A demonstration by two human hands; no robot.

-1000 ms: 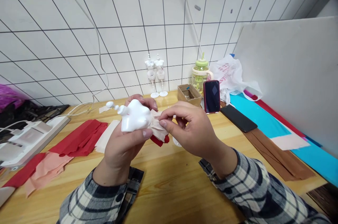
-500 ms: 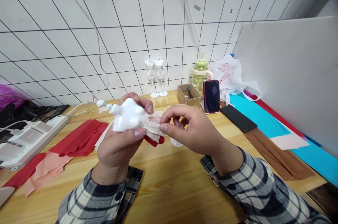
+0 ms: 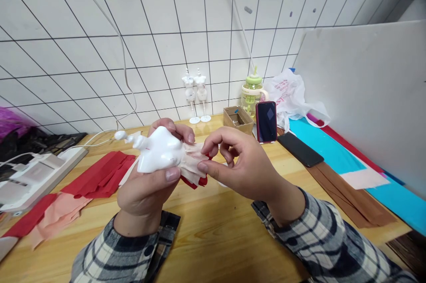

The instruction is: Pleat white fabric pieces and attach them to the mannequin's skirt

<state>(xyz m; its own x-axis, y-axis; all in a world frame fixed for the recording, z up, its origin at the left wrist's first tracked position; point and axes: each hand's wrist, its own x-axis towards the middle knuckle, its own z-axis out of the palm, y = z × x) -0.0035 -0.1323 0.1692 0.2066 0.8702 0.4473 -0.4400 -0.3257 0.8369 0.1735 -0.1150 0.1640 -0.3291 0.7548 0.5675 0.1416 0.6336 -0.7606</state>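
A small white mannequin (image 3: 159, 149) lies tilted sideways in my left hand (image 3: 143, 189), its neck end pointing left. The thumb and fingers of that hand close around its torso and waist. Pale pink fabric (image 3: 193, 158) spreads in folds from the waist, with red fabric (image 3: 189, 182) showing beneath it. My right hand (image 3: 246, 163) pinches the outer edge of the pale pink fabric between thumb and forefinger. Behind the right hand, a white round base is mostly hidden.
Two white mannequins (image 3: 195, 92) stand by the tiled wall. A cardboard box (image 3: 238, 122), a bottle (image 3: 252, 96), a propped phone (image 3: 266, 121) and a black phone (image 3: 300, 149) are to the right. Red cloth (image 3: 100, 174) and a power strip (image 3: 43, 176) lie left; brown cloth (image 3: 353, 194) lies right.
The mannequin has shifted slightly left in my left hand's grip. The pale pink fabric is more spread out, and my right hand's pinch sits a little lower along its edge.
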